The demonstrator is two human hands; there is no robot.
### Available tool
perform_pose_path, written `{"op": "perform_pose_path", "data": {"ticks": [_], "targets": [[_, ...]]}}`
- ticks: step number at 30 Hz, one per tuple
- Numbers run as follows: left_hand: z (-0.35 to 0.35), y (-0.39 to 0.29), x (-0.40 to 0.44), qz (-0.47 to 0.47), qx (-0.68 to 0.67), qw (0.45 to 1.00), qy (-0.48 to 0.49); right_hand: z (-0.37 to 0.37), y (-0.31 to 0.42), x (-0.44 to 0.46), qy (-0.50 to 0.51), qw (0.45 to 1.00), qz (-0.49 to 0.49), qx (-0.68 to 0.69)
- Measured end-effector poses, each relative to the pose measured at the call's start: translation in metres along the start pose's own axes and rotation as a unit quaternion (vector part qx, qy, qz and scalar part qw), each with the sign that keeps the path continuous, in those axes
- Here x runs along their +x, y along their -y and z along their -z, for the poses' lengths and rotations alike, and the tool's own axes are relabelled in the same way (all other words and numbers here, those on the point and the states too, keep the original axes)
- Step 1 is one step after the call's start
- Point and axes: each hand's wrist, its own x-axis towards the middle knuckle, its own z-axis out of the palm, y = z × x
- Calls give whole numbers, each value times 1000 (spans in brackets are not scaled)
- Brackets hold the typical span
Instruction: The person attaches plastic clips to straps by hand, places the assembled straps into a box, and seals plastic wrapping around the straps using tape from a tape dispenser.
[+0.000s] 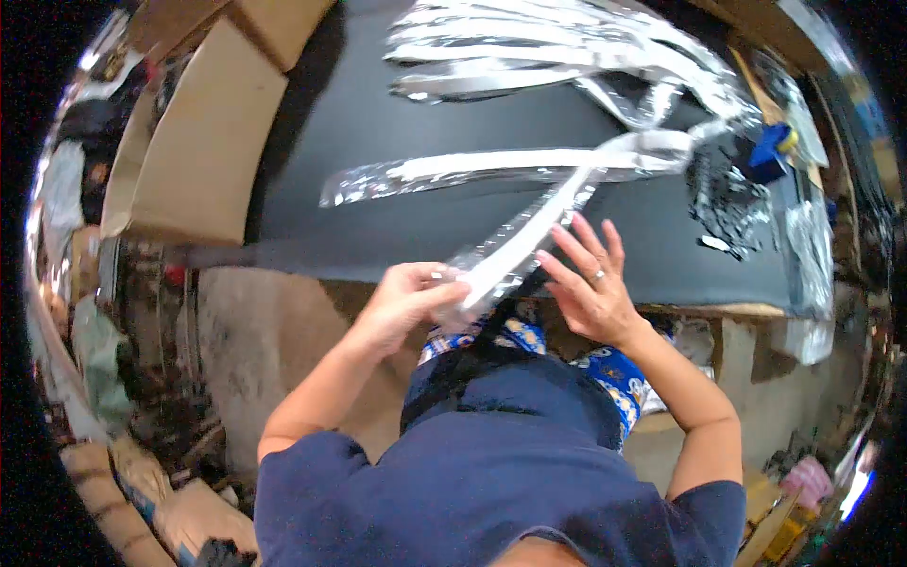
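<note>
My left hand (406,302) pinches the near end of a long white strip in clear plastic (520,248), at the front edge of the dark table (378,123). Beside the strip's right side, my right hand (590,279) has its fingers spread, with a ring on one finger. Whether its fingertips touch the plastic is hard to tell. Another wrapped strip (491,165) lies across the table behind my hands. Several more wrapped strips (510,47) are fanned out at the back, and their right ends bunch together.
An open cardboard box (203,132) stands at the left of the table. Small black pieces (727,203) lie in a heap at the right, near a blue object (768,156) with a yellow part. Clear plastic (810,255) hangs at the table's right edge.
</note>
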Motion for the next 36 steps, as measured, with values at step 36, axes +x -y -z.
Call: {"op": "perform_pose_path", "data": {"ticks": [36], "targets": [[180,-30,55,-137,318,852,-392,-122,19,188,-13,998,-42,45]]}}
